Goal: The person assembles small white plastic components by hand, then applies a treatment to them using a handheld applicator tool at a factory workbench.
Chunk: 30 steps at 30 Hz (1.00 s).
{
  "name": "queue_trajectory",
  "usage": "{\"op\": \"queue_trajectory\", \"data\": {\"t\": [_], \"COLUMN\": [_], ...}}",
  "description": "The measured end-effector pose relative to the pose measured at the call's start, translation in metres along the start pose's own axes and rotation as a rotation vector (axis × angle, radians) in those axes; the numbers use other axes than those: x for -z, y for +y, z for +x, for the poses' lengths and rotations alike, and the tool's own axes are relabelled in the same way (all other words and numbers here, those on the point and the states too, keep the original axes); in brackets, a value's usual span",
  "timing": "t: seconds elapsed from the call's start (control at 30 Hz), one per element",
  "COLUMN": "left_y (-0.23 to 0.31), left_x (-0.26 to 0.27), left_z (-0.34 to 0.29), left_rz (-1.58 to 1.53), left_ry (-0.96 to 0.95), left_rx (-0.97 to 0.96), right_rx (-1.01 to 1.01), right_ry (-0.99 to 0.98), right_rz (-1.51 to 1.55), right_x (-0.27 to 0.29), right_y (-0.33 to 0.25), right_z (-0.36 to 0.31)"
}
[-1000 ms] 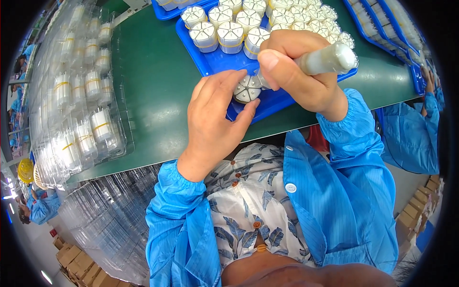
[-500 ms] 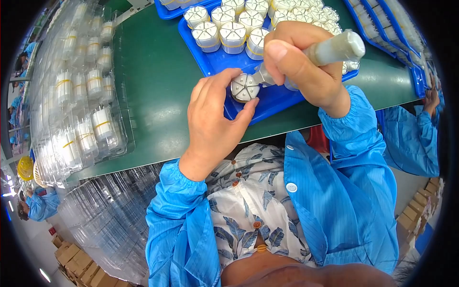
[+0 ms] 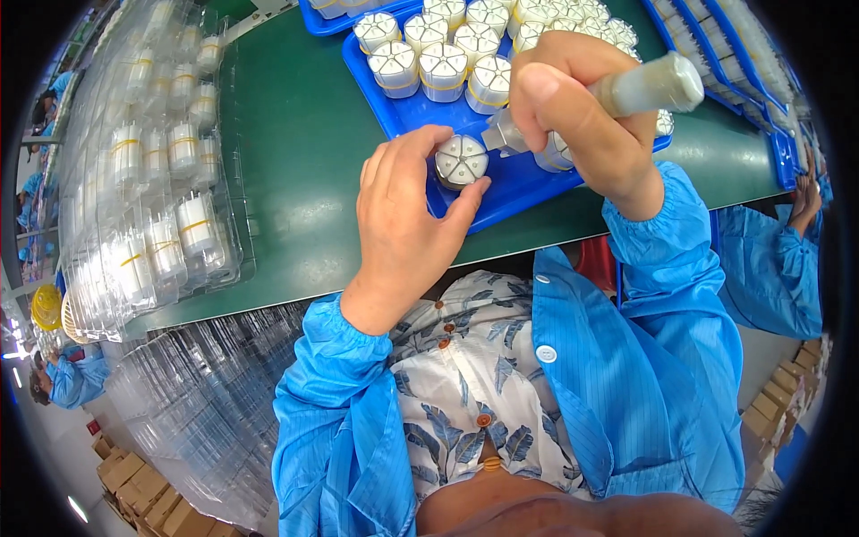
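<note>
My left hand (image 3: 404, 219) is curved around a round white segmented part (image 3: 462, 161), thumb on its near side and fingers on its far side. Dark lines divide the part's top face into wedges, each with a small dot. My right hand (image 3: 586, 121) grips a tool with a translucent cylindrical handle (image 3: 653, 87) and a flat, pale tip (image 3: 504, 137). That tip is just right of the part, apart from it. Both hands are over the near side of a blue tray (image 3: 407, 115), where several similar parts (image 3: 443, 70) stand, bound with yellow bands.
Clear plastic blister trays (image 3: 192, 170) holding white banded parts are stacked on the left of the green table (image 3: 295, 134). More blue trays (image 3: 752, 98) stand at the far right. Another person's blue sleeve (image 3: 769, 251) shows at the right edge. Cardboard boxes (image 3: 148, 492) lie at lower left.
The tool's tip has drawn back to the right, off the edge of the part's top. My left hand keeps its hold, and the whole view has shifted slightly.
</note>
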<state>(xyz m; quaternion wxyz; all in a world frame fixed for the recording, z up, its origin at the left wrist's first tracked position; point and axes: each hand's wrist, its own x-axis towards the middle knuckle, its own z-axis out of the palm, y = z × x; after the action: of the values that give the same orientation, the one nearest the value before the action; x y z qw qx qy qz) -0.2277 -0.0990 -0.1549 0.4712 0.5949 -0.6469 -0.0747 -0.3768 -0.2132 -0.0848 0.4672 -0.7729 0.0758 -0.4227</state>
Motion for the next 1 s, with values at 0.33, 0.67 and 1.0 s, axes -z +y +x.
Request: {"op": "queue_trajectory", "data": {"t": [0.33,0.67,1.0], "left_y": [-0.002,-0.004,0.0], "left_x": [0.004,0.006,0.005], "left_z": [0.003,-0.002,-0.001], "left_rz": [-0.097,-0.043,-0.099], "left_ry": [-0.029,-0.026,0.045], "left_rx": [-0.041,0.044,0.015], "right_rx": [-0.057,-0.102,-0.01], "right_ry": [-0.099,-0.132,-0.211], "right_rz": [-0.065,-0.176,-0.152], "right_x": [-0.007,-0.001,-0.008], "right_y": [0.011,-0.004,0.01], "right_z": [-0.002,0.007,0.004]}}
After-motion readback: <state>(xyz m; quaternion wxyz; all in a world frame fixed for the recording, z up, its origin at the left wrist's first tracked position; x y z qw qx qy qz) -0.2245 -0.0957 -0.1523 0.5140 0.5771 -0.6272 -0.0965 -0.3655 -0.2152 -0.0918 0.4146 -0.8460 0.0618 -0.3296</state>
